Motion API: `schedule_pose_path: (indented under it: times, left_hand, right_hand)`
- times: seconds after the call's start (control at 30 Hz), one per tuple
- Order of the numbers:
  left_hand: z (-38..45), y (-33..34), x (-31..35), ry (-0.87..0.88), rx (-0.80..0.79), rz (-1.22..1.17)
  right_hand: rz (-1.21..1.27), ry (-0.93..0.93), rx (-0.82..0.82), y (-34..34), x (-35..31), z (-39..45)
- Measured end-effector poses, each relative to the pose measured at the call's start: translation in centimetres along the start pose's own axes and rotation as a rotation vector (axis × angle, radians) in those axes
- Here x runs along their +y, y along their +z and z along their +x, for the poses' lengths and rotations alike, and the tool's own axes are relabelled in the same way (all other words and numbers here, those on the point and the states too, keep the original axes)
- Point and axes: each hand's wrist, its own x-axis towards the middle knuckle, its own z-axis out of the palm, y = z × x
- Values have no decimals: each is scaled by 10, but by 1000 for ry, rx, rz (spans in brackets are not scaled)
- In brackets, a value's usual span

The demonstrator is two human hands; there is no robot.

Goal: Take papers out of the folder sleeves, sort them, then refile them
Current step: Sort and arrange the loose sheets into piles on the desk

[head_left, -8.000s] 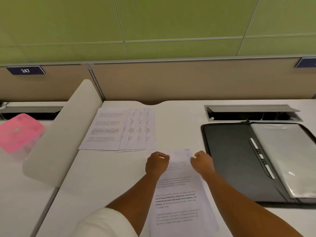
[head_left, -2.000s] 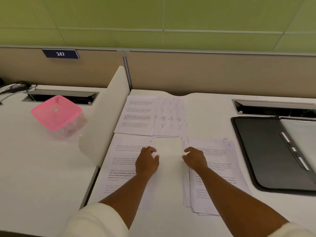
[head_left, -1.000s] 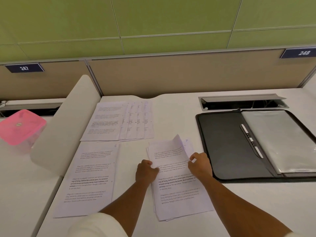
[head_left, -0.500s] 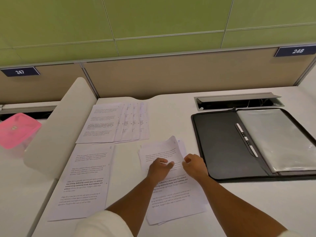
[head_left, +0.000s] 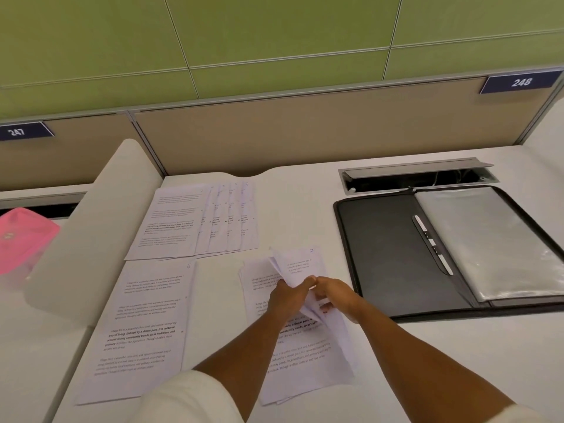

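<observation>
Both hands meet over the unsorted stack [head_left: 300,346] near the table's front edge. The left hand [head_left: 290,297] has its fingers curled around the lifted top sheets [head_left: 285,270], bending them up and toward 12 o'clock; the right hand [head_left: 335,296] pinches the same sheets' edge from the 3 o'clock side. Half a second ago the sheets were only slightly raised under the fingertips; now they are peeled well back, baring a page beneath with a handwritten "7" [head_left: 311,251] at its top corner. My reading is that the person is thumbing through for page numbers, so sorting is mid-way and refiling has not begun.

At 9 o'clock from the hands lies a single page [head_left: 143,328] marked "6", with bold print reading roughly "way of living. Defined by a slower pace...". At 11 o'clock a fanned row of sheets [head_left: 195,222] lies flat; their numbers are too small to read. At 3 o'clock the black folder [head_left: 381,254] lies open on the table [head_left: 427,361], its clear sleeves [head_left: 488,239] apparently empty. Partition plates read "247" [head_left: 18,131] and "248" [head_left: 520,82].
</observation>
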Motion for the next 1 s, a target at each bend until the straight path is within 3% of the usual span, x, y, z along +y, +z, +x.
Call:
schedule_pose_path:
  times: [0.13, 0.27, 0.37, 0.53, 0.77, 1.0]
  left_hand:
    - [6, 0, -1, -67, -2, 37]
    - [9, -2, -4, -75, -14, 91]
    - [8, -2, -3, -85, -24, 64]
    - [8, -2, -3, -65, -35, 27]
    - [8, -4, 1, -74, -48, -27]
    - [6, 13, 2, -74, -78, -77]
  right_hand:
    - [-63, -9, -4, -4, -2, 5]
    - [-398, -66, 422, -11, 15, 20]
    - [-566, -9, 475, -13, 21, 25]
    - [-479, 69, 365, -7, 14, 28]
    - [-442, 64, 463, -19, 4, 25]
    - [-416, -94, 866, -41, -47, 8]
